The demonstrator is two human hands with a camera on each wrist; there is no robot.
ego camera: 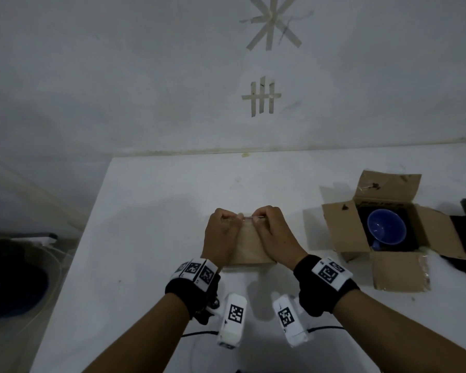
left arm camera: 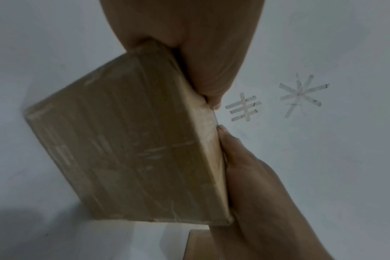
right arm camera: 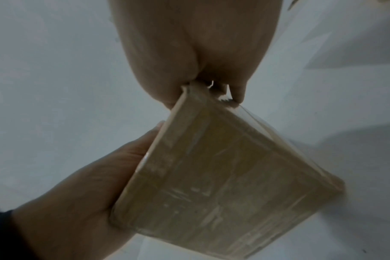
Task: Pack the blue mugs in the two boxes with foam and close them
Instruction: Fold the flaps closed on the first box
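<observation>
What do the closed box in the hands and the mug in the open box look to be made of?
Closed box: brown cardboard, matte, with glossy clear tape streaks across its faces in the wrist views. Blue mug: likely glazed ceramic, judging by the smooth shine inside it. It sits in a dark liner, probably foam, inside the open box of plain cardboard.

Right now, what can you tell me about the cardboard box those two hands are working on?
The closed box is plain brown cardboard, scuffed, with glossy clear tape across its faces. It sits on the white table, in front of the person, left of an open box holding a blue mug. Its flaps are down. The left hand and the right hand rest on top, fingers curled over its far edge. In the right wrist view a strip of clear tape stands off that edge.
</observation>
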